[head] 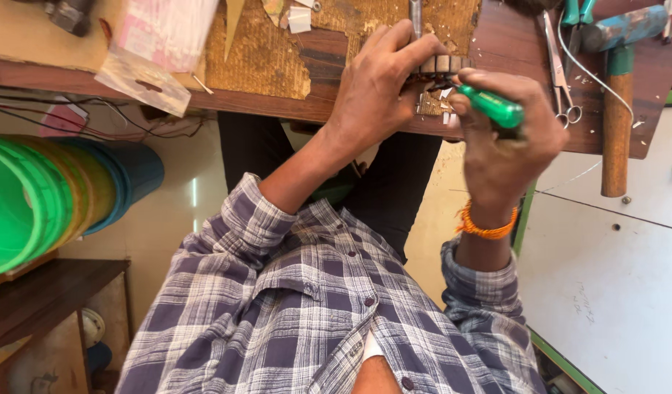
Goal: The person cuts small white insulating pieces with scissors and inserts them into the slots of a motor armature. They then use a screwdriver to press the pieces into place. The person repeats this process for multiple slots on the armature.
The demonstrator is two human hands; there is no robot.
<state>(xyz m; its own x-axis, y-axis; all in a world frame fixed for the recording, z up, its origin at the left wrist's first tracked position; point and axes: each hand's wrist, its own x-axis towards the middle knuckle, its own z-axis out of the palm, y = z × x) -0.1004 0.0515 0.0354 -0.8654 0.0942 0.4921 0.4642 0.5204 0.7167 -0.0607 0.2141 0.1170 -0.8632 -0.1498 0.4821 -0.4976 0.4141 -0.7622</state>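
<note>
Slotted armature core point(441, 66) pinched by left hand point(376, 87) on table point(525, 44); green-handled tool point(492, 108) gripped by right hand point(507, 138), tip at slots. Next: steady, controlled pressure.

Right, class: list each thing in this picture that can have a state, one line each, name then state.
left hand: gripping the slotted metal part
slotted metal part: held at the bench edge
right hand: closed around the green-handled tool
green-handled tool: gripped, tip at the part
scissors: lying closed on the workbench
hammer: lying flat, handle overhanging
plastic buckets: nested, on their side
</note>
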